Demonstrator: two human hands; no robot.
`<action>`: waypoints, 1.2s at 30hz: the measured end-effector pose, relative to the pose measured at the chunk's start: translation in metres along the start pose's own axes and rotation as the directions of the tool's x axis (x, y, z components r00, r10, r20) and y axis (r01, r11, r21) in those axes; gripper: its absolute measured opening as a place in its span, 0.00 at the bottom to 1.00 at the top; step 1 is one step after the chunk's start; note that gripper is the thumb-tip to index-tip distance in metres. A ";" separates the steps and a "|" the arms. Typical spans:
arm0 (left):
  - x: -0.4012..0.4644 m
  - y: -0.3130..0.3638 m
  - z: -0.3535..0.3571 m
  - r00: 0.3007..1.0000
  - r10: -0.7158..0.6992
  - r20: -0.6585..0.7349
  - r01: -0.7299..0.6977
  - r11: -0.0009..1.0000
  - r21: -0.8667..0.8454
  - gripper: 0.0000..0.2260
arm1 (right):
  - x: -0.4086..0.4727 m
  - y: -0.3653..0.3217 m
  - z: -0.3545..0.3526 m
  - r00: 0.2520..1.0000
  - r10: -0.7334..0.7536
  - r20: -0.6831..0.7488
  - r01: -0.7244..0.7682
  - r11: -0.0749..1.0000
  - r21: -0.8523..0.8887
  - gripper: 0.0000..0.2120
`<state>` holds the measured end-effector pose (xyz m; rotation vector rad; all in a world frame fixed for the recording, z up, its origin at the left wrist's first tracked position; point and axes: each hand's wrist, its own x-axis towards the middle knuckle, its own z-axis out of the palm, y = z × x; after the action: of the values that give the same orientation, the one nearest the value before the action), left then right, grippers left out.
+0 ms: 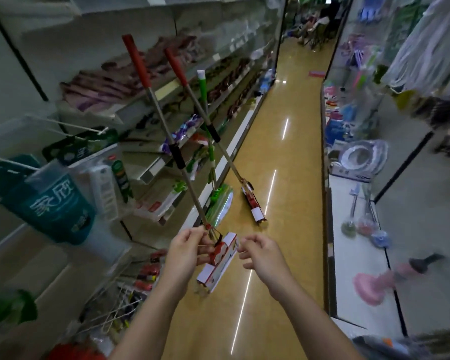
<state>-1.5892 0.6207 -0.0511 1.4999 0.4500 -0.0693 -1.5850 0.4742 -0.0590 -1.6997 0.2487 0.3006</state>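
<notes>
Left hand (pixel 186 246) pinched the red-handled sponge mop (pixel 178 157) just above its boxed head (pixel 220 258), lower centre, probably steadying the leaning shaft; right hand (pixel 260 252) hovered alongside, loosely curled, empty; green mop (pixel 203 94) and second red mop (pixel 211 126) leaned on left shelving (pixel 151 172).

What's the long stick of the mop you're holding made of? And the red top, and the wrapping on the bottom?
The stick looks like bare metal: silvery, thin and shiny. The red top seems plastic or rubber, smooth and matte. The wrapping looks like printed cardboard, with flat folded sides.
</notes>
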 end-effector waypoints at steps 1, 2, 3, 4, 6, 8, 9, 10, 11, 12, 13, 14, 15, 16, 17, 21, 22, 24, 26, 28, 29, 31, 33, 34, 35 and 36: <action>0.016 0.008 0.008 1.000 0.006 -0.017 -0.006 1.000 0.002 0.10 | 0.021 -0.008 -0.005 1.000 0.004 0.019 -0.004 1.000 -0.014 0.07; 0.033 0.015 0.015 0.999 0.011 -0.032 -0.011 1.000 0.000 0.10 | 0.042 -0.016 -0.008 0.999 0.003 0.045 -0.002 1.000 -0.028 0.07; 0.051 0.023 0.022 0.999 0.010 -0.050 -0.010 1.000 -0.003 0.10 | 0.063 -0.023 -0.010 0.997 0.002 0.075 0.002 0.999 -0.046 0.06; 0.071 0.029 0.027 0.998 0.008 -0.069 -0.009 1.000 -0.004 0.10 | 0.084 -0.030 -0.012 0.995 0.001 0.101 0.006 0.998 -0.067 0.06; 0.116 0.040 0.037 0.994 0.009 -0.109 -0.009 1.000 -0.001 0.09 | 0.131 -0.042 -0.011 0.990 -0.003 0.140 0.022 0.991 -0.131 0.07; 0.163 0.052 0.043 0.989 0.003 -0.150 -0.004 1.000 -0.008 0.09 | 0.178 -0.057 -0.008 0.981 -0.011 0.192 0.046 0.983 -0.176 0.07; 0.187 0.058 0.045 0.985 0.007 -0.170 -0.009 1.000 -0.011 0.09 | 0.203 -0.066 -0.005 0.975 -0.018 0.220 0.060 0.981 -0.184 0.07; 0.210 0.064 0.046 0.981 0.013 -0.191 -0.018 1.000 -0.022 0.09 | 0.228 -0.074 -0.002 0.969 -0.025 0.246 0.074 0.978 -0.193 0.07; 0.235 0.071 0.045 0.976 0.014 -0.217 -0.023 0.999 -0.038 0.09 | 0.251 -0.082 0.003 0.963 -0.029 0.269 0.087 0.975 -0.207 0.06; 0.258 0.079 0.044 0.969 0.007 -0.246 -0.021 0.998 -0.055 0.09 | 0.274 -0.091 0.008 0.957 -0.030 0.289 0.098 0.970 -0.223 0.06; 0.282 0.086 0.041 0.961 -0.005 -0.275 -0.012 0.998 -0.061 0.09 | 0.295 -0.099 0.014 0.951 -0.036 0.307 0.112 0.966 -0.235 0.06; 0.304 0.095 0.038 0.952 -0.015 -0.306 -0.006 0.998 -0.067 0.09 | 0.316 -0.106 0.020 0.944 -0.045 0.327 0.130 0.961 -0.245 0.06; 0.325 0.104 0.034 0.941 -0.022 -0.337 -0.005 0.997 -0.079 0.09 | 0.335 -0.115 0.026 0.937 -0.053 0.346 0.148 0.955 -0.256 0.06; 0.344 0.113 0.031 0.928 -0.023 -0.373 -0.013 0.996 -0.094 0.08 | 0.353 -0.124 0.032 0.931 -0.059 0.360 0.165 0.948 -0.271 0.06; 0.362 0.123 0.028 0.914 -0.021 -0.406 -0.021 0.995 -0.098 0.08 | 0.370 -0.134 0.038 0.925 -0.064 0.374 0.183 0.938 -0.293 0.06; 0.417 0.154 0.017 0.843 -0.021 -0.538 -0.037 0.995 -0.096 0.09 | 0.429 -0.170 0.068 0.891 -0.091 0.445 0.271 0.893 -0.359 0.06; 0.427 0.161 0.014 0.817 -0.014 -0.576 -0.058 0.993 -0.107 0.11 | 0.441 -0.178 0.076 0.876 -0.100 0.471 0.299 0.879 -0.370 0.07; 0.449 0.170 0.005 0.760 -0.005 -0.649 -0.053 0.996 -0.071 0.20 | 0.463 -0.192 0.095 0.833 -0.097 0.545 0.348 0.857 -0.379 0.08; 0.465 0.177 -0.002 0.678 0.009 -0.735 0.008 1.000 0.020 0.26 | 0.480 -0.200 0.113 0.770 -0.094 0.630 0.409 0.832 -0.375 0.08; 0.478 0.182 -0.006 0.615 0.009 -0.788 0.058 0.997 0.057 0.28 | 0.494 -0.205 0.129 0.706 -0.094 0.702 0.479 0.793 -0.376 0.07; 0.481 0.186 -0.005 0.611 0.000 -0.791 0.067 0.996 0.052 0.27 | 0.499 -0.206 0.136 0.683 -0.082 0.726 0.503 0.774 -0.385 0.08; 0.485 0.193 0.001 0.614 -0.024 -0.789 0.035 0.999 -0.004 0.23 | 0.508 -0.205 0.146 0.632 -0.032 0.774 0.518 0.760 -0.392 0.12; 0.486 0.198 0.011 0.617 -0.026 -0.787 0.009 1.000 -0.026 0.20 | 0.517 -0.201 0.154 0.588 0.001 0.809 0.509 0.777 -0.371 0.15; 0.487 0.199 0.018 0.612 -0.008 -0.791 0.019 1.000 0.004 0.20 | 0.523 -0.198 0.158 0.572 -0.008 0.820 0.521 0.775 -0.357 0.16; 0.485 0.200 0.026 0.606 0.010 -0.795 0.035 0.999 0.040 0.22 | 0.529 -0.195 0.161 0.558 -0.025 0.829 0.537 0.772 -0.339 0.16; 0.485 0.200 0.033 0.594 0.032 -0.804 0.047 0.996 0.074 0.24 | 0.535 -0.193 0.164 0.539 -0.044 0.841 0.546 0.778 -0.309 0.14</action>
<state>-1.0730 0.7177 -0.0218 1.5565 1.2065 0.6366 -1.0262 0.6686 -0.0819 -1.9297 -0.9273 0.9092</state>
